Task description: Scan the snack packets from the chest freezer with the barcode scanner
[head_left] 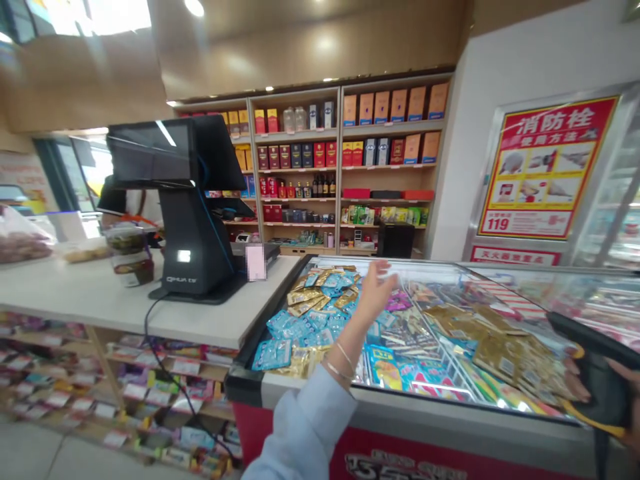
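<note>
My left hand [376,293] reaches out over a glass-topped freezer [430,410], its fingers apart and holding nothing. Below and to the left of it, blue packets [295,327] and gold packets [310,297] lie in a loose pile. At the right edge, my right hand [577,380] is wrapped round a black barcode scanner with yellow trim [597,383]; part of this hand is cut off by the frame. Another heap of gold packets [505,350] sits close beside the scanner. Colourful packaged goods [383,367] show through the glass between the two piles.
A black cash register screen [190,207] stands on the white counter [225,327] to the left, with stacked plastic tubs [130,260] beside it and a cable hanging down. Behind the counter is a person [143,207]. Shelves of boxes [300,157] line the back wall.
</note>
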Available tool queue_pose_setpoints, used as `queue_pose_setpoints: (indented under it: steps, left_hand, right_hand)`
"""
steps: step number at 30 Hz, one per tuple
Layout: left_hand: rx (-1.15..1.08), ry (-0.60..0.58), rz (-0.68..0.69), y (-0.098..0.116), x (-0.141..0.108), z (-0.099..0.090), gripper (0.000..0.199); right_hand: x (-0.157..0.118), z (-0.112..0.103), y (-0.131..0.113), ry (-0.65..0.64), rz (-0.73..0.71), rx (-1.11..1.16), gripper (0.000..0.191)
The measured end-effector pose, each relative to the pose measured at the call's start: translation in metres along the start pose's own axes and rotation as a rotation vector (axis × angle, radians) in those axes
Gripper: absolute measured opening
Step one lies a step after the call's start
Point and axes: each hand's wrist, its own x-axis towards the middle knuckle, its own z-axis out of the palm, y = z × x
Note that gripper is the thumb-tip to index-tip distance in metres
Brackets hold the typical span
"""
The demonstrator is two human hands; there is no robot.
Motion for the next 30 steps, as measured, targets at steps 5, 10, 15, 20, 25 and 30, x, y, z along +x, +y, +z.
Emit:
queue_pose_setpoints:
  steps: [5, 10, 15, 20, 25, 30]
  left_hand:
    - [0.49, 0.243, -0.044, -0.015, 0.016, -0.143, 0.032]
    - [1.1, 0.347, -0.131, -0.067, 0.005, -0.216, 0.03]
    - [1.458, 0.207, -0.218, -0.096, -0.002, -0.233, 0.038]
    - [1.539, 0.053, -0.256, -0.099, -0.002, -0.248, 0.037]
    - [1.53, -0.033, -0.356, -0.102, -0.008, -0.254, 0.036]
    - [1.485, -0.089, -0.462, -0.1, -0.009, -0.253, 0.052]
  right_hand:
    - [-0.008, 0.08, 0.012, 0.033, -0.001, -0.113, 0.028]
    - [0.018, 0.175, 0.062, -0.238, -0.057, -0.007, 0.028]
    - [0.061, 0.245, 0.12, -0.485, -0.028, 0.034, 0.028]
    - [0.079, 0.266, 0.162, -0.507, 0.109, 0.043, 0.03]
    - [0.082, 0.257, 0.184, -0.44, 0.234, 0.005, 0.026]
    - [0.082, 0.254, 0.189, -0.425, 0.23, 0.033, 0.024]
